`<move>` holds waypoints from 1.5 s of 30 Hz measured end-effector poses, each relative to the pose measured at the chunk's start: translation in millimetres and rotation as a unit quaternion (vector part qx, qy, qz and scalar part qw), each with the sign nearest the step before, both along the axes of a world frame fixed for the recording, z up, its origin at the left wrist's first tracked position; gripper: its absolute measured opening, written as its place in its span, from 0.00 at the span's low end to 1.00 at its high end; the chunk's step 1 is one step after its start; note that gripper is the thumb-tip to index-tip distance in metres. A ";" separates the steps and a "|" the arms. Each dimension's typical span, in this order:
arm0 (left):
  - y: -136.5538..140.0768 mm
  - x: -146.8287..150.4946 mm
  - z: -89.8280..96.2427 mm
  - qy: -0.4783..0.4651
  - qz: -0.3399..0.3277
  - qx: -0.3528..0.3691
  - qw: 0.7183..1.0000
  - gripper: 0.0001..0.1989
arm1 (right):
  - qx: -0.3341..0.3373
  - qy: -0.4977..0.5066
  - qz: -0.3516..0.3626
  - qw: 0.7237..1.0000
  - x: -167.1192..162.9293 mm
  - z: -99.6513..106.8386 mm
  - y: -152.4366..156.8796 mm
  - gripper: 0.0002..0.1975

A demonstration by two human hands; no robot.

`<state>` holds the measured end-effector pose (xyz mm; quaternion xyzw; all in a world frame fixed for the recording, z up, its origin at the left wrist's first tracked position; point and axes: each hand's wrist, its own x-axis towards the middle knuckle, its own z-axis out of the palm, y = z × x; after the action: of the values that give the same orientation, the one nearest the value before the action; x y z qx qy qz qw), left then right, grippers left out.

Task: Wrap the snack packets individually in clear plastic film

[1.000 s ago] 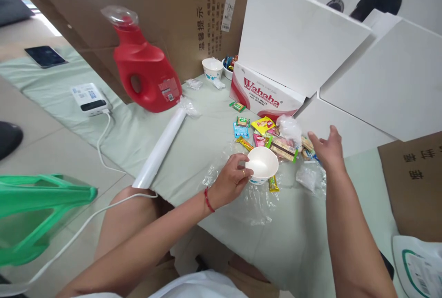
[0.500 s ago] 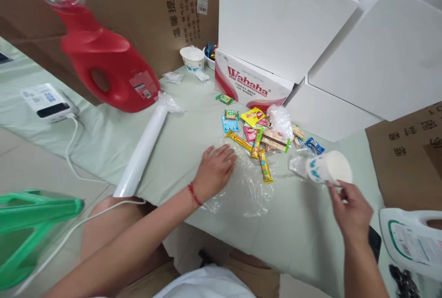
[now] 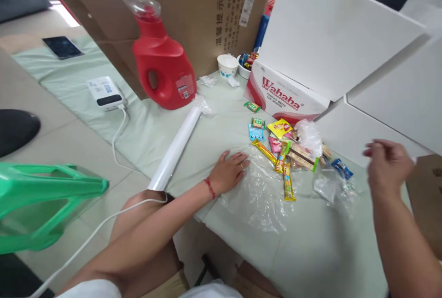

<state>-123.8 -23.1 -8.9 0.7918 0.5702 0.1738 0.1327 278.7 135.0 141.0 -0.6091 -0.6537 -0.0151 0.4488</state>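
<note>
My left hand (image 3: pixel 228 172) lies palm down with fingers spread at the left edge of a clear plastic bag (image 3: pixel 262 201) on the table. Right of its fingertips is a heap of wrapped snacks: yellow snack sticks (image 3: pixel 288 183), a yellow packet (image 3: pixel 280 128), a pink packet (image 3: pixel 275 144) and a wafer bar (image 3: pixel 301 156). My right hand (image 3: pixel 390 164) is raised at the right, before the white panels. Its fingers are curled in, and nothing shows in them. Below it lie a crumpled clear wrapper (image 3: pixel 326 187) and a blue packet (image 3: pixel 342 168).
A Wahaha carton (image 3: pixel 283 93) stands behind the snacks. At the left are a red jug (image 3: pixel 162 67), a white roll (image 3: pixel 176 148) and a white device (image 3: pixel 104 92) with a cable. A paper bowl (image 3: pixel 227 66) stands farther back. A green stool (image 3: pixel 51 201) is at lower left.
My right hand has let go of the paper cups and moved up; the cups are out of sight. The left hand stays on the bag. The view has swung left.
</note>
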 end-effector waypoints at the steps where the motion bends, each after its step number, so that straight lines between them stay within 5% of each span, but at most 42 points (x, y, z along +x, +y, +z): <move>1: 2.8 -2.2 -0.9 -0.005 -0.009 0.006 1.000 0.20 | -0.064 -0.008 0.072 0.995 -33.9 -9.5 -5.0 0.19; 3: 7.6 -6.4 -1.2 -0.011 -0.026 0.017 0.999 0.19 | -0.153 -0.096 0.210 0.961 -101.8 -28.8 -8.6 0.16; 5: 9.7 -8.8 0.4 -0.006 -0.038 0.030 0.999 0.19 | -0.220 -0.220 0.330 0.891 -168.4 -43.2 2.1 0.15; 8: 8.2 -8.3 4.0 0.021 -0.044 0.054 0.997 0.18 | -0.233 -0.329 0.359 0.842 -264.7 -51.9 45.6 0.16; 15: 2.9 -6.4 5.3 0.059 -0.043 0.081 0.994 0.19 | -0.157 -0.270 0.318 0.895 -452.4 -62.7 183.8 0.26; 18: 2.6 -7.7 3.2 0.074 -0.053 0.088 0.992 0.19 | -0.164 -0.243 0.323 0.900 -499.1 -78.4 223.4 0.28; 21: 2.6 -8.5 0.8 0.074 -0.059 0.091 0.991 0.18 | -0.166 -0.205 0.322 0.909 -518.5 -93.0 241.3 0.17; 24: 2.4 -8.4 -1.1 0.070 -0.056 0.089 0.992 0.19 | -0.123 -0.128 0.330 0.927 -511.1 -95.2 230.3 0.14; 27: 3.0 -7.9 -1.9 0.062 -0.052 0.077 0.994 0.20 | -0.093 -0.104 0.336 0.931 -475.7 -83.1 185.0 0.14; 31: 5.6 -6.9 0.8 0.042 -0.050 0.067 0.996 0.17 | -0.087 -0.062 0.340 0.934 -386.7 -62.9 95.1 0.14; 34: 6.9 -5.2 3.2 0.025 -0.041 0.080 0.996 0.16 | -0.117 0.125 0.300 0.938 -306.1 -54.1 44.9 0.14; 36: 7.0 -4.0 3.9 0.019 -0.035 0.087 0.995 0.15 | -0.137 0.290 0.265 0.909 -257.7 -52.2 30.5 0.12; 39: 6.9 -3.7 3.9 0.016 -0.036 0.085 0.996 0.15 | -0.215 0.509 0.185 0.813 -203.4 -53.0 29.0 0.06; 42: 7.6 -4.8 4.2 0.015 -0.042 0.079 0.996 0.16 | -0.288 0.610 0.107 0.731 -171.2 -52.8 30.9 0.10; 45: 8.6 -5.6 5.6 0.022 -0.045 0.063 0.997 0.17 | -0.268 0.658 0.119 0.693 -154.1 -48.1 26.3 0.13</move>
<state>-129.4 -14.5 -3.3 0.8273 0.5244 0.1861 0.0778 124.6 161.3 92.9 -0.4749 -0.2339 0.6192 0.5799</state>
